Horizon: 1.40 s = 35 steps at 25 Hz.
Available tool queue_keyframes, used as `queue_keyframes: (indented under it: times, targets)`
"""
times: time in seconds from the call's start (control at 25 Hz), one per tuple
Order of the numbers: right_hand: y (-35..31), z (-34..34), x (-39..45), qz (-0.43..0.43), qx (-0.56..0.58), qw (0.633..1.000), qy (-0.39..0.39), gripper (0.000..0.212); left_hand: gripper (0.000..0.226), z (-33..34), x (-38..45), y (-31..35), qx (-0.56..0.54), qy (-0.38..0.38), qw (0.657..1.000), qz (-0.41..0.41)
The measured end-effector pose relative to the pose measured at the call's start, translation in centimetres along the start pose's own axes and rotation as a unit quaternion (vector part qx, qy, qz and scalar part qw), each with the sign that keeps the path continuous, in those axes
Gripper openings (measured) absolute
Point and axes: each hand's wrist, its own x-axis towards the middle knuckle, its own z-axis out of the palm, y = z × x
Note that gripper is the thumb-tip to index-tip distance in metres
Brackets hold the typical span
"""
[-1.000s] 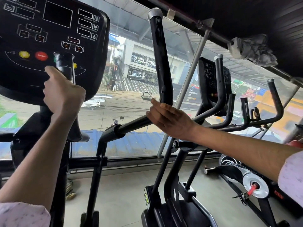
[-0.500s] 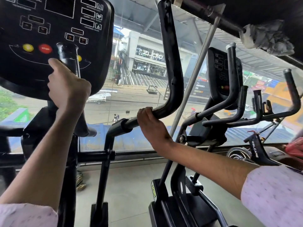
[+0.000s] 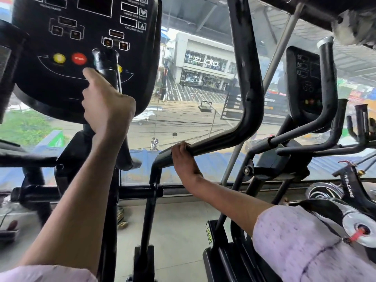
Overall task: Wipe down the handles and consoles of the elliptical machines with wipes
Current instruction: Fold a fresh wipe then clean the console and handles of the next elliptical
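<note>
The left hand (image 3: 107,106) is curled round the short centre handle (image 3: 105,64) that stands in front of the near console (image 3: 85,47), thumb up beside the red stop button (image 3: 79,58). The right hand (image 3: 183,159) wraps over the lower bend of the long moving handle (image 3: 246,78), fingers hooked across the top of the bar. No wipe shows in either grip; one may be folded under a palm, but I cannot tell. To do this step well, keep the cloth flat between palm and bar, close the fingers fully round it and draw along the whole length, twisting to reach the far side. The console face needs light pressure round the buttons. A second elliptical (image 3: 305,82) waits to the right.
</note>
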Motion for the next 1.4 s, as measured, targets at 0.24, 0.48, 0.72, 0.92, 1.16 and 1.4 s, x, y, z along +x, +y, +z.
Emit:
queue_keyframes:
  times: [0.24,0.48,0.72,0.92,1.16,1.4]
  targets:
    - [4.6,0.0,-1.0,-0.128,0.026,0.991,0.038,0.041,0.043,-0.5,-0.4,0.5,0.007,-0.005,1.000,-0.012]
    - [7.7,1.7,-5.3,-0.031,0.178,0.933,0.311,0.017,0.041,-0.6,-0.8,0.6,0.011,-0.002,1.000,-0.008]
    - [0.0,0.2,-11.1,0.274,0.741,0.613,0.010,0.025,0.039,-0.3,-0.6,0.3,0.011,0.003,1.000,-0.007]
    - [2.3,0.1,-5.9,0.417,0.871,-0.220,-0.138,0.021,0.034,-0.5,-0.8,0.7,0.015,-0.002,1.000,-0.005]
    - [7.0,-0.7,-3.5,0.412,0.838,-0.319,-0.160,0.019,0.033,-0.3,-0.7,0.5,0.012,-0.001,1.000,0.006]
    - [10.6,-0.5,-4.7,0.377,0.851,-0.333,-0.150,0.030,0.033,-0.4,-0.7,0.6,0.012,0.007,1.000,0.010]
